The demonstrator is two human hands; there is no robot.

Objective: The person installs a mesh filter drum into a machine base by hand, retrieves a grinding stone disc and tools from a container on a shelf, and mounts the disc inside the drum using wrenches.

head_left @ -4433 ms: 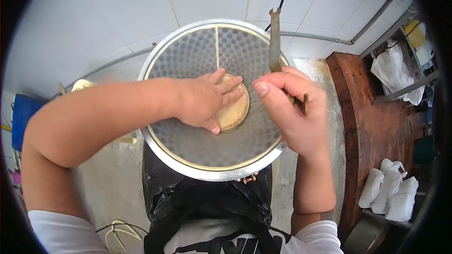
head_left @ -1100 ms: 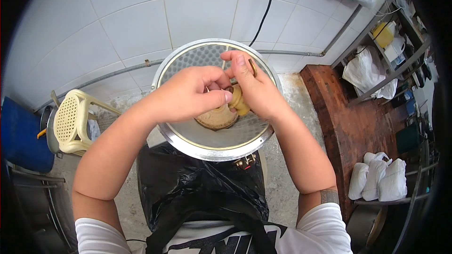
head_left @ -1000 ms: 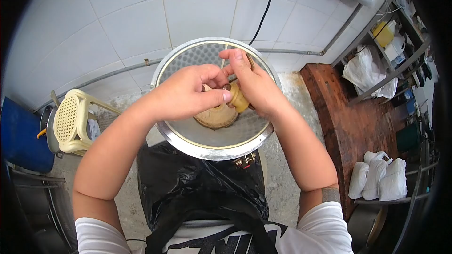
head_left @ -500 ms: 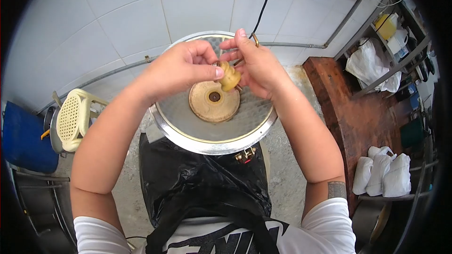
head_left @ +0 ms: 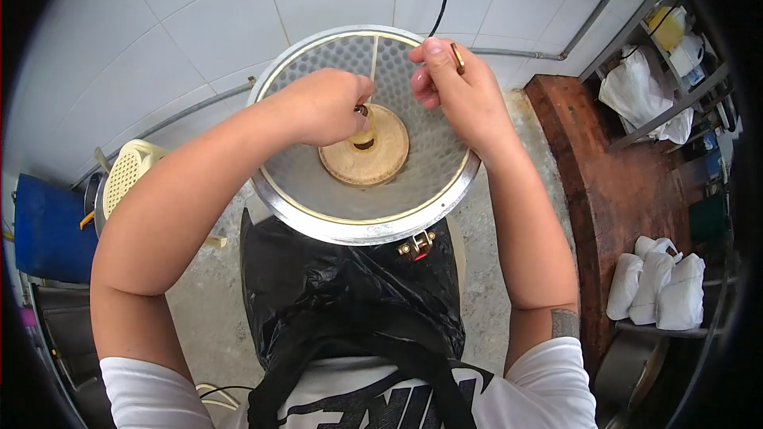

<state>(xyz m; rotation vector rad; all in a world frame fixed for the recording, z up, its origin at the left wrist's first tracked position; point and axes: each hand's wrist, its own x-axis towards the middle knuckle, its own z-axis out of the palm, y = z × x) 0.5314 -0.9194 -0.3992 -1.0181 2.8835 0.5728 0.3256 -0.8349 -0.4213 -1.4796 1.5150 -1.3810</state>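
Note:
Over the centre of a round metal drum point(head_left: 334, 230) with a dimpled inner wall, my left hand point(head_left: 330, 107) is closed on a yellowish plastic fitting point(head_left: 363, 133). The fitting's lower end is at the middle hole of a pale round disc point(head_left: 385, 159) inside the drum. My right hand point(head_left: 457, 87) is raised at the drum's right rim, its fingers curled around a thin brass-coloured rod point(head_left: 458, 58), whose bent end sticks out beside the thumb. The rest of the rod is hidden by the hand.
A metal clamp point(head_left: 416, 246) sits on the drum's near rim, above a black apron point(head_left: 350, 294). At left are a cream plastic stool point(head_left: 127, 175) and a blue bin point(head_left: 52, 230). White wrapped packages point(head_left: 656, 282) lie at right, below a shelf with bags point(head_left: 644, 95).
My left hand has moved the fitting down to the disc's centre hole. My right hand has moved right, away from the fitting, with the rod. The view has shifted slightly.

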